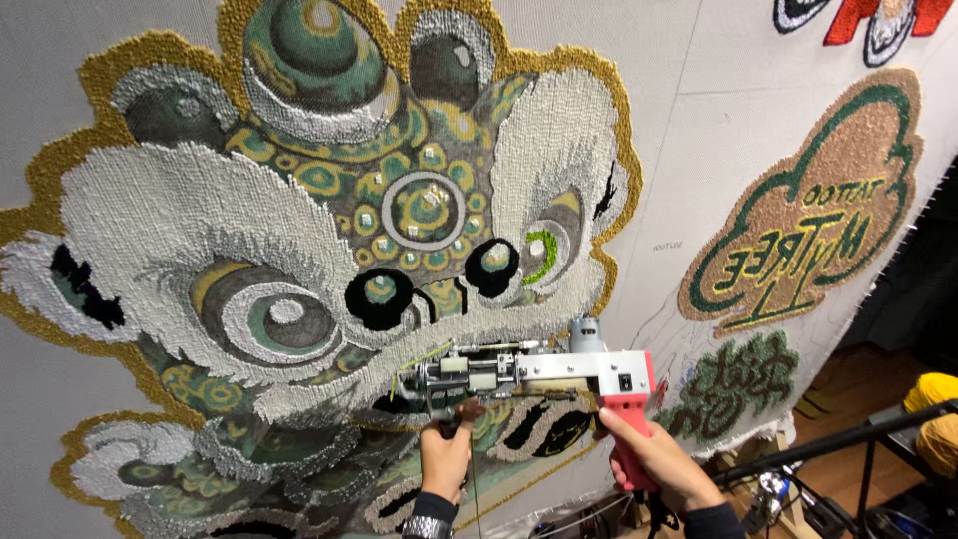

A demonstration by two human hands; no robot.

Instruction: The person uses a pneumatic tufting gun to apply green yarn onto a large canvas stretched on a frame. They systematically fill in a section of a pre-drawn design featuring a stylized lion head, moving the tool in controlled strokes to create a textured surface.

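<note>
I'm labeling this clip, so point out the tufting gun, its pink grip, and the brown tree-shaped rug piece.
tufting gun (519,371), head view, metal body
pink grip (629,424), head view, upper handle
brown tree-shaped rug piece (808,200), head view, brown centre

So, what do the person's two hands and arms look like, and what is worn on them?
Both hands are bare, with no gloves. The left hand has a dark sleeve with a patterned black-and-white band at the wrist. The right hand has a plain dark sleeve at the wrist.
</note>
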